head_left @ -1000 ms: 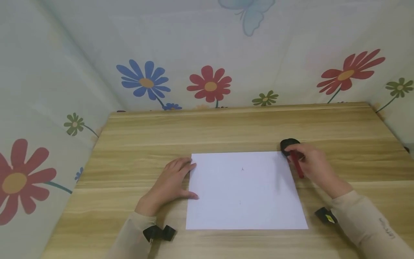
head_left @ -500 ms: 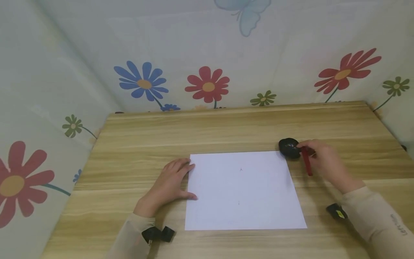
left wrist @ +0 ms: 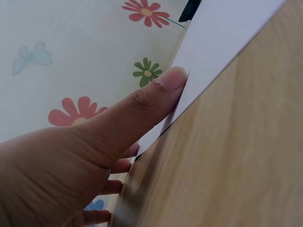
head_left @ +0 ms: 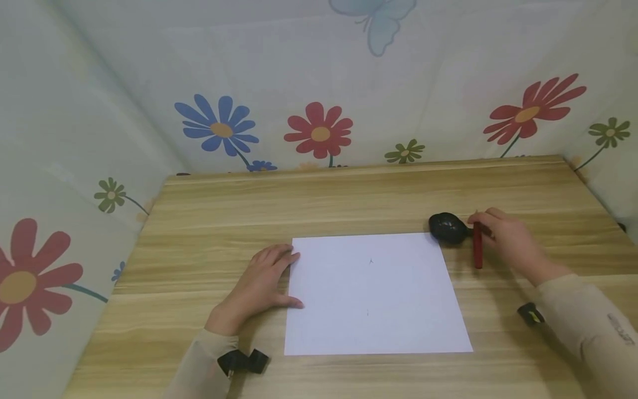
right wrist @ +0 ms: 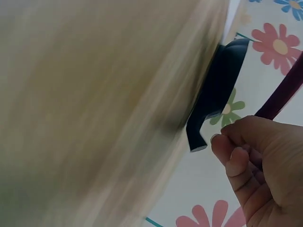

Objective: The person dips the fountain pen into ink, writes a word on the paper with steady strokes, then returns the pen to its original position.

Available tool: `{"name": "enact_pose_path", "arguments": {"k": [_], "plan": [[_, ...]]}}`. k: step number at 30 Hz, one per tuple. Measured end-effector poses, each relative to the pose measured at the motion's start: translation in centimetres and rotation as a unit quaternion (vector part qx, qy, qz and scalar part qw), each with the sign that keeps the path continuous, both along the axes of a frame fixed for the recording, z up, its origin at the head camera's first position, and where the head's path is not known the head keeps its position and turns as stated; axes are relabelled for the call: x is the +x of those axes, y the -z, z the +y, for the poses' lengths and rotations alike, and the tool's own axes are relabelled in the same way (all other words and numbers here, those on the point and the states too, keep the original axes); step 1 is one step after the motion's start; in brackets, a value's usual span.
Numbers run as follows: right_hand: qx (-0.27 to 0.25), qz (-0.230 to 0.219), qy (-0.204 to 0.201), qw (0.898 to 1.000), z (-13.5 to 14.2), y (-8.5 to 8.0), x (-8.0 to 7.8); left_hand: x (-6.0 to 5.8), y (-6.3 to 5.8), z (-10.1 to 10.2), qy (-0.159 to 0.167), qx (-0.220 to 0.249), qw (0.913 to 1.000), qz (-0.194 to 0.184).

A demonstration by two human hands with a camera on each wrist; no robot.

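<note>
A white sheet of paper with two small dark marks lies on the wooden table. At its left edge rests my left hand, fingers spread and thumb pressing on the sheet; the left wrist view shows the thumb along that edge. By the sheet's far right corner sits a black spoon-shaped thing with a short handle pointing right. My right hand is just right of that handle, apart from it in the right wrist view, and holds a dark red pen, whose tip I cannot make out.
The wooden tabletop reaches back to a white cloth wall printed with flowers. Black camera mounts are strapped at both wrists and hang close to the table.
My right hand has drawn away to the right with the red pen, uncovering the black spoon-shaped thing. My left hand stays on the paper's edge.
</note>
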State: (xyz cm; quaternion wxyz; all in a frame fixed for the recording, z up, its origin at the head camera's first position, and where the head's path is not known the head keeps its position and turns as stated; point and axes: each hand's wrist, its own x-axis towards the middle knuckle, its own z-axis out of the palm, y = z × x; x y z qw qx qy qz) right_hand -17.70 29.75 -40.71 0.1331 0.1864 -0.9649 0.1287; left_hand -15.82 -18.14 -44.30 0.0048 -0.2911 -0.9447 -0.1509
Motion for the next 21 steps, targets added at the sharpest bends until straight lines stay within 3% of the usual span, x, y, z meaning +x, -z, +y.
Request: {"name": "enact_pose_path", "arguments": {"k": [5,14,21], "plan": [[0.030,-0.003,-0.017,0.999,0.4,0.1,-0.6,0.0,0.0,-0.1,0.000,0.000,1.0000,0.001],[0.102,-0.038,-0.004,0.994,0.6,0.0,-1.3,0.0,0.1,-0.1,0.001,0.001,1.0000,0.003],[0.126,-0.039,-0.010,0.991,0.4,-0.3,-1.2,-0.1,0.1,-0.1,0.002,-0.001,1.0000,0.007]]}}
